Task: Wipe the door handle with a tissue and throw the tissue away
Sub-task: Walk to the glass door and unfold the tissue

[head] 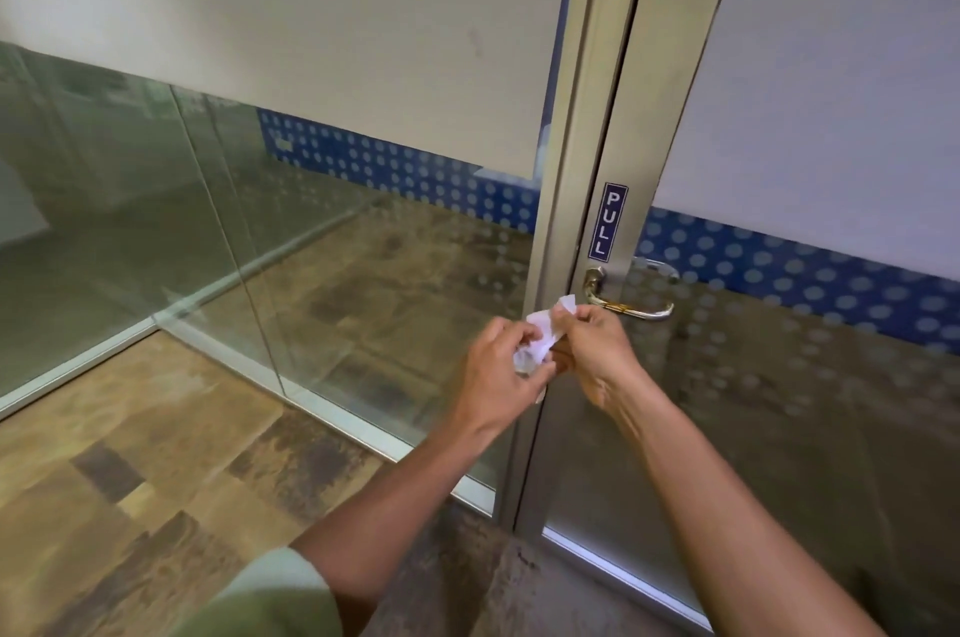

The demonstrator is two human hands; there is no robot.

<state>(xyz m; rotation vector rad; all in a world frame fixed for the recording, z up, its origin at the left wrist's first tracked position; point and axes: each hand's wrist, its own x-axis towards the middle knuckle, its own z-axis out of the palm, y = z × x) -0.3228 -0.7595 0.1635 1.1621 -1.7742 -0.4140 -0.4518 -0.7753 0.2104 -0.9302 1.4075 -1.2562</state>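
Floor (156, 454): wood-pattern boards at far left, running up to a glass wall (130, 221); I see no bin anywhere in view.
Left hand (496, 376): raised in front of the door frame, its fingers (511, 332) curled and pinching the lower, crumpled end of the tissue.
Tissue (540, 332): small, white and bunched, held between my two hands, just below and left of the handle and not touching it.
Right hand (597, 348): fingers (597, 314) closed narrow on the upper end of the tissue, knuckles near the base of the handle.
PULL sticker (608, 221): upright on the door frame, directly above the handle.
Handle (631, 296): a shiny metal lever, gold-toned at its base, pointing right across the glass door; nothing on it yet.
Step in hand: I judge I am opening or folding the tissue into a pad before the wipe.
Doing it well: I would spread it flat enough to wrap round the lever, pass it to one hand, start at the base by the frame and draw it right to the tip, covering the underside too.
Risk: thin paper may tear if I pull both ends too hard.
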